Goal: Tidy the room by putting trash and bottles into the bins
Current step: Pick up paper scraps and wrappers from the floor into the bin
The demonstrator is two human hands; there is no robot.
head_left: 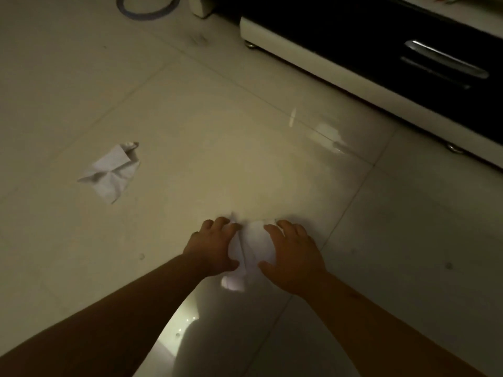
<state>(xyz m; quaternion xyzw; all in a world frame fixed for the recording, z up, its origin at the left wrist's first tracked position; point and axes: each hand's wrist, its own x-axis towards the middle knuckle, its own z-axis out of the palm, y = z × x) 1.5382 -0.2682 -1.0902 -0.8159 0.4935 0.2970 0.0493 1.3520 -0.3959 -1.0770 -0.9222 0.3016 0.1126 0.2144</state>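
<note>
Head view. Risk: the floor is glossy, so the white paper could slide or tear if it is scooped from one side only. The crumpled paper toward the floor's left edge could get forgotten; no bin in view. White paper lies on the floor between both hands. Left hand curls round its left edge, gripping. Right hand is spread fairly flat, pressing its right side.

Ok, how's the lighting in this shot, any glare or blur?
Head view: dim, yellowish light; bright glare on the glossy floor by the cabinet and between the arms; left hand, right hand and paper look slightly soft.
</note>
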